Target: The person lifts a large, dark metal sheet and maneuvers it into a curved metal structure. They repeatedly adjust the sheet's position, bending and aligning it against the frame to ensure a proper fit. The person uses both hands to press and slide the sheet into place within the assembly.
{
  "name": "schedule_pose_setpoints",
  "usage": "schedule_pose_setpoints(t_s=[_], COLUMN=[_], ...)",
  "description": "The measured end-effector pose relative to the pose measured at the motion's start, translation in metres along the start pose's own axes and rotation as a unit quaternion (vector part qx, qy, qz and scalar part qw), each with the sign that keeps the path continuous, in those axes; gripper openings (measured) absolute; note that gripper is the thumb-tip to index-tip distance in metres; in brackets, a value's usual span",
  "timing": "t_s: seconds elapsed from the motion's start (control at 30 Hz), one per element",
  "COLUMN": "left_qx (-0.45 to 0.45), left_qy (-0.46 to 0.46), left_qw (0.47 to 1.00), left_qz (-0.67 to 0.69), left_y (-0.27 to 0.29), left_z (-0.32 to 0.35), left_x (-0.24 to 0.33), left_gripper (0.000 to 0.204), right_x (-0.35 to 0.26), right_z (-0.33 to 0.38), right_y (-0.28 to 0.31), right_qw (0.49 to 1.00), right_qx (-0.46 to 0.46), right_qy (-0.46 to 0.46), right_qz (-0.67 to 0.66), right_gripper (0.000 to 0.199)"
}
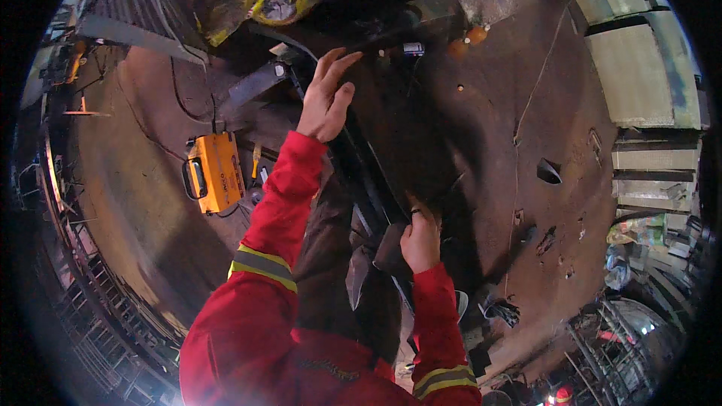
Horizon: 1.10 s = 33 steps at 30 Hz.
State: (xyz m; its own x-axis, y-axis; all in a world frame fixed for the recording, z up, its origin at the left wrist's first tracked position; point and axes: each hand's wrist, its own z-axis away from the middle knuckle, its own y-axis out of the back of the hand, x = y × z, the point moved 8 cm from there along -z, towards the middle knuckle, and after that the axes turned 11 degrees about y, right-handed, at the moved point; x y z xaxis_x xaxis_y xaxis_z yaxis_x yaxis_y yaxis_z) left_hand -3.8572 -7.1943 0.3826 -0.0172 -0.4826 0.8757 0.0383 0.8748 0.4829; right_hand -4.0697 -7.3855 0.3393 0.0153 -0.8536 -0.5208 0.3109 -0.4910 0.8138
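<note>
Centrally, a long dark metal beam (368, 180) runs from the upper middle of the view toward the person's body, between the two hands. The left hand (325, 101) is positioned over the upper part of the beam: fingers extended, thumb held apart, grip released. Whether its fingertips contact the metal cannot be determined. The right hand (423, 239) is located lower, at the right side of the beam, with the fingers directed away from the body and partly hidden; whether it grasps the dark edge or merely rests against it cannot be determined. Both forearms wear red sleeves (282, 203) with grey-and-yellow reflective bands (263, 265). Left of the left forearm, an orange case (216, 173) with a black handle (194, 179) sits on the brown surface (481, 105); a yellow-handled tool (256, 159) lies just beside it. Beyond the hands lies a small cylinder (413, 49)
</note>
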Motion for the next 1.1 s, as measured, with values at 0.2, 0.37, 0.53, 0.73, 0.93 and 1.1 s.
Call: schedule_pose_setpoints(t_s=[0.2,0.37,0.53,0.73,0.93,1.1], left_qx=[-0.110,-0.102,-0.116,-0.152,-0.174,-0.203], left_qy=[-0.060,-0.096,-0.098,-0.075,-0.110,-0.132], left_qw=[0.977,0.948,0.937,0.935,0.936,0.928], left_qz=[-0.172,-0.286,-0.315,-0.312,-0.286,-0.283], left_y=[0.003,-0.007,-0.027,-0.041,-0.061,-0.064], left_z=[-0.047,-0.063,-0.071,-0.068,-0.060,-0.058], left_x=[-0.040,-0.099,-0.122,-0.136,-0.147,-0.146], left_gripper=[0.054,0.046,0.024,0.019,0.019,0.020], right_x=[0.026,0.045,0.059,0.056,0.080,0.093], right_z=[-0.038,-0.061,-0.085,-0.103,-0.099,-0.082], right_y=[-0.041,-0.067,-0.085,-0.123,-0.146,-0.176], right_qw=[0.988,0.982,0.975,0.946,0.977,0.959], right_qx=[-0.024,-0.053,-0.095,-0.212,-0.061,-0.166], right_qy=[-0.055,-0.071,-0.042,-0.182,-0.045,-0.129], right_qz=[-0.141,-0.166,-0.196,-0.164,-0.200,-0.188], right_gripper=[0.032,0.047,0.044,0.042,0.058,0.061])
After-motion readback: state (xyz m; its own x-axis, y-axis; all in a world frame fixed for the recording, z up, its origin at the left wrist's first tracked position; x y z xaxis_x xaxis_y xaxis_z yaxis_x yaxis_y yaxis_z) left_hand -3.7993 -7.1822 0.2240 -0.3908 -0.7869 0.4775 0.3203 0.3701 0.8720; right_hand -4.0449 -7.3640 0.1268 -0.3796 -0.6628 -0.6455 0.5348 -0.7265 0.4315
